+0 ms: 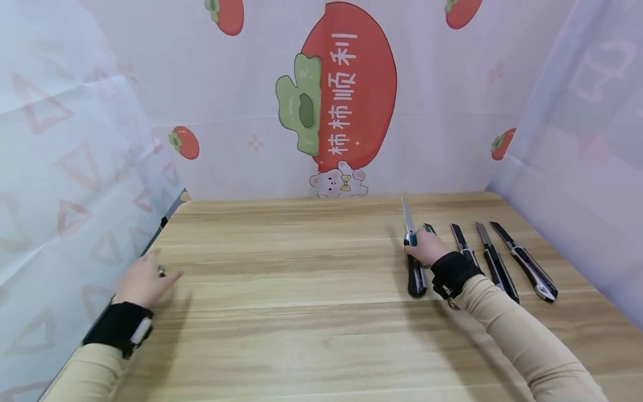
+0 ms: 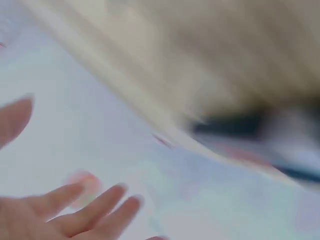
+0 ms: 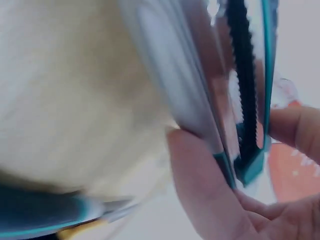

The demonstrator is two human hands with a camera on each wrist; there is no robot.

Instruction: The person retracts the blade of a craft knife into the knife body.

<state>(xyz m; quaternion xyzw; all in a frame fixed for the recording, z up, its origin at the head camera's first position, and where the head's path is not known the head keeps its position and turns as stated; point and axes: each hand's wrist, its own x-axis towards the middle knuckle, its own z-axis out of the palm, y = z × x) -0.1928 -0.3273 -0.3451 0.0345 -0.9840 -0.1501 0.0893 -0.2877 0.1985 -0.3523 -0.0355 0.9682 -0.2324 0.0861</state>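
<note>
In the head view my right hand [image 1: 428, 247] grips a utility knife [image 1: 416, 276] at the right side of the table, its long blade pointing away from me. The right wrist view shows the thumb and fingers pinching that knife's dark, toothed channel and teal end piece from both sides. Another utility knife [image 1: 429, 228] lies mostly hidden under the hand, its tip showing. My left hand [image 1: 143, 282] is over the table's left edge, fingers spread and holding nothing. Blurred dark and pale shapes fill the right of the left wrist view.
To the right of my right hand, several more utility knives lie in a row with blades extended: one knife [image 1: 463, 243] partly behind the wrist, another knife [image 1: 497, 265] and an outer knife [image 1: 532, 269]. Printed cloth [image 1: 226, 100] walls the wooden table [image 1: 281, 335] at the back and sides.
</note>
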